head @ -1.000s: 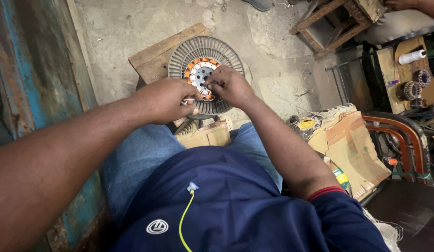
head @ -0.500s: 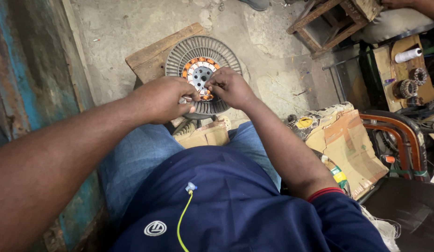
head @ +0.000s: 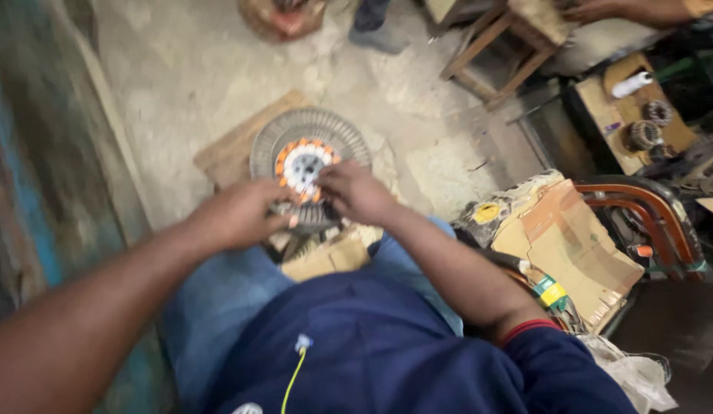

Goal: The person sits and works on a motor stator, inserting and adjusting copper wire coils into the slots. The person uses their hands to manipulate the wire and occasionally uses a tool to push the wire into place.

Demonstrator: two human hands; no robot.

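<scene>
A round grey metal motor stator [head: 310, 130] with a ring of orange copper coils and a white centre [head: 301, 165] lies on a wooden board [head: 230, 149] on the floor between my knees. My left hand [head: 237, 215] grips the stator's near left edge, fingers curled. My right hand [head: 356, 192] presses on the coil ring at its near right side, fingertips pinched together; whatever they pinch is too small to make out.
Torn cardboard boxes [head: 559, 238] with tape rolls sit to my right. A curved orange-edged chair frame [head: 640, 199] and a wooden stool [head: 502, 38] stand beyond. Another person's hand [head: 602, 9] rests at the top right. A blue painted wall [head: 34, 169] runs along my left.
The view has shifted, so the stator and both hands sit lower and more central in the frame. Both hands stay on the stator's near edge, working the coils.
</scene>
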